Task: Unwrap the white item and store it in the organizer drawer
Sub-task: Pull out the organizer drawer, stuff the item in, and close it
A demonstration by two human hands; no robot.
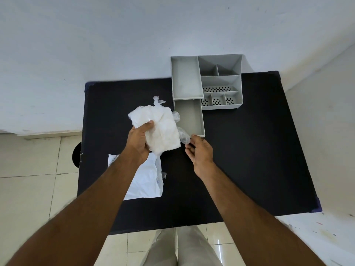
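My left hand [138, 141] grips a white item [163, 129] still inside its clear plastic wrap, held above the black table [249, 150]. A knotted tuft of the wrap sticks up at its far end. My right hand [199, 150] pinches a loose tail of the clear wrap [184, 135] at the item's right side. Just right of the item, the grey organizer's [221, 79] drawer [189, 117] is pulled out toward me, with nothing visible inside.
A flat white plastic bag [148, 181] lies on the table under my left forearm. The organizer stands at the table's far edge against a white wall, with several top compartments. Tiled floor surrounds the table; my legs are at its near edge.
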